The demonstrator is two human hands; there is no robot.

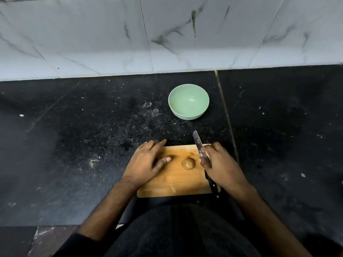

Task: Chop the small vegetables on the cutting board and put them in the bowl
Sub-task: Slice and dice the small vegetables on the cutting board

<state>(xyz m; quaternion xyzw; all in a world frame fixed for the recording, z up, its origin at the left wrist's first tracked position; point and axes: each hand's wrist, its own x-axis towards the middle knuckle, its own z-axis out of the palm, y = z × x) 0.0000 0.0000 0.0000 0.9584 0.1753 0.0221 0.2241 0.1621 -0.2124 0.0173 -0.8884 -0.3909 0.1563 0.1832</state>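
A small round brown vegetable (188, 163) lies on the wooden cutting board (174, 184), near its middle. My left hand (146, 162) rests flat on the board's left part, fingers straight, thumb pointing toward the vegetable without touching it. My right hand (220, 164) grips a knife (199, 145) to the right of the vegetable; the blade points away from me past the board's far edge and the dark handle sticks out behind my wrist. A pale green bowl (188, 115) stands empty on the counter beyond the board.
The board sits at the near edge of a black speckled counter (83, 136), which has a seam (226, 117) just right of the bowl. A white marble-tiled wall (167, 34) rises behind the counter. Crumbs dot the counter.
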